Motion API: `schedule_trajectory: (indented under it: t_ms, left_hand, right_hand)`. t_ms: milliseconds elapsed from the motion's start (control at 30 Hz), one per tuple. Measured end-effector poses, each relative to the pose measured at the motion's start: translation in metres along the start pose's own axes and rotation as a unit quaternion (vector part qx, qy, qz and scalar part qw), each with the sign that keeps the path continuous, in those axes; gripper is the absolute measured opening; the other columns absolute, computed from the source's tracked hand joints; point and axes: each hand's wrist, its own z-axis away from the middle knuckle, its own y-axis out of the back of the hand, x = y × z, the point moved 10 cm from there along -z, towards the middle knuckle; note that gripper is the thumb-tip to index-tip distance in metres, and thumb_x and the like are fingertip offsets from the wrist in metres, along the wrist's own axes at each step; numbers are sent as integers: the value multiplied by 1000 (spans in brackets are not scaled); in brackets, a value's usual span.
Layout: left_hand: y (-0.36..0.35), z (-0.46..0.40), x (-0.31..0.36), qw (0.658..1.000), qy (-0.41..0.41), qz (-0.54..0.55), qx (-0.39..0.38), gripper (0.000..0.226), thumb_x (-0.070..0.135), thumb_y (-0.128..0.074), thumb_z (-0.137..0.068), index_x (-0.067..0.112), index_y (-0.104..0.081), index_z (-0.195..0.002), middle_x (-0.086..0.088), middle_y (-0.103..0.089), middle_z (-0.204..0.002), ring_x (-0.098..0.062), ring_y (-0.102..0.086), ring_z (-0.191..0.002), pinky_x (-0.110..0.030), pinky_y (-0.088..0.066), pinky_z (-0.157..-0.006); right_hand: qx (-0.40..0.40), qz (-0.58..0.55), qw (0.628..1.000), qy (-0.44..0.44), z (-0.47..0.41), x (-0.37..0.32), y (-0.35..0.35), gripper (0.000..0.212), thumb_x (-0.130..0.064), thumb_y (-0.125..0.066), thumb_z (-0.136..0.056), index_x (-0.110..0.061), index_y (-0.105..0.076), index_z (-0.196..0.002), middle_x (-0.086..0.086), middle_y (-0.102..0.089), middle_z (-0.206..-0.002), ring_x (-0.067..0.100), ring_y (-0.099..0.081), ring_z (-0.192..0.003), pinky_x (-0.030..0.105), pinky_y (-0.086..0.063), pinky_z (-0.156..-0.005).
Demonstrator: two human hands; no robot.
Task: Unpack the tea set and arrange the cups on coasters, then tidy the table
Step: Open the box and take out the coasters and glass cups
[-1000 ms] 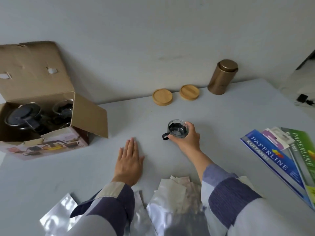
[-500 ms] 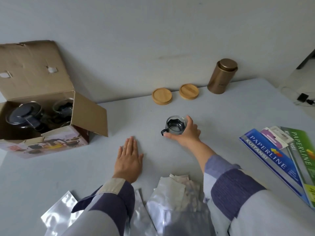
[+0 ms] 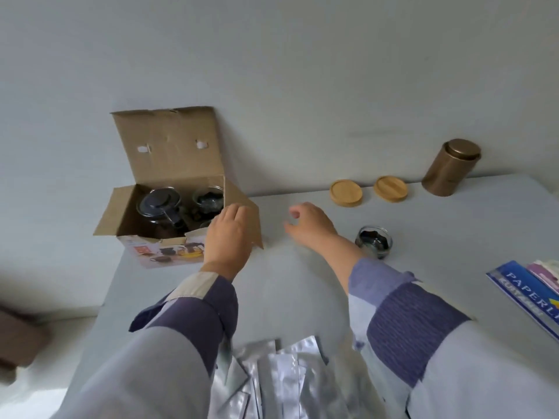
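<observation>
**Cup set down, both hands now go for the box**

The right hand [image 3: 311, 223] has let go of the glass cup [image 3: 374, 241], which now stands alone on the table [image 3: 302, 285], short of the two wooden coasters [image 3: 346, 193]. It hangs empty, fingers loosely curled. The left hand [image 3: 228, 237], open and empty, is at the cardboard box [image 3: 169, 164] flap. Best steady that flap, then lift straight up. Inside: a teapot [image 3: 160, 204] and another cup [image 3: 208, 199].
</observation>
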Motion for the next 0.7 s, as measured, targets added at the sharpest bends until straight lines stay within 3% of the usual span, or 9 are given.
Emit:
schedule_trajectory:
  t_ms: [100, 233, 300, 367, 433, 533, 700]
  left_hand:
    - [22, 0, -64, 996, 82, 8, 24, 46, 7, -49, -90, 12, -44, -136, -8, -44, -141, -25, -37, -134, -37, -27, -113]
    - [28, 5, -134, 990, 138, -15, 1, 52, 14, -44, -94, 10, -32, -144, -9, -31, -151, -24, -23, -142, -37, -17, -118]
    - [22, 11, -162, 987, 154, -34, -41, 58, 24, -42, -97, 8, -20, -149, -8, -19, -157, -23, -10, -147, -38, -8, -120]
    - [12, 17, -178, 985, 144, -53, -80, 63, 36, -36, -99, 8, -11, -151, -6, -8, -160, -21, -1, -148, -38, -4, -120]
    - [6, 21, -184, 986, 122, -71, -94, 66, 43, -28, -100, 8, -6, -151, -5, -3, -160, -19, 2, -148, -35, -2, -120]
    - [2, 23, -183, 985, 107, -98, -95, 66, 46, -18, -100, 7, -2, -151, -6, 2, -160, -19, 5, -148, -33, 1, -120]
    - [-2, 22, -188, 982, 102, -115, -110, 67, 48, -12, -99, 7, 3, -151, -7, 7, -160, -19, 8, -147, -33, 3, -119]
  right_hand:
    - [-6, -10, 997, 72, -3, -73, -21, 36, -26, -55, -90, -18, -59, -125, 3, -59, -128, 23, -53, -120, 32, -44, -97]
    - [-5, -16, 993, 119, -13, -145, -49, 26, -25, -56, -86, -26, -66, -110, -1, -67, -113, 22, -60, -106, 33, -51, -89]
    - [-36, 31, 992, 112, -21, -165, -67, 15, -24, -54, -86, -26, -67, -93, -3, -67, -96, 24, -61, -98, 23, -50, -74]
    - [-91, 80, 990, 77, -27, -176, -85, 11, -11, -52, -91, -12, -63, -87, 5, -62, -93, 29, -61, -99, 20, -42, -62]
    - [-123, 111, 986, 17, -36, -177, -100, 16, -6, -53, -91, -3, -62, -104, 14, -63, -109, 31, -61, -108, 27, -46, -70]
    - [-139, 162, 976, -51, -46, -177, -116, 36, -10, -53, -92, -3, -53, -128, 13, -59, -125, 28, -58, -113, 29, -46, -77]
    - [-214, 243, 944, -56, -45, -180, -135, 28, -14, -51, -93, -4, -56, -119, 11, -54, -94, 28, -57, -105, 34, -46, -88]
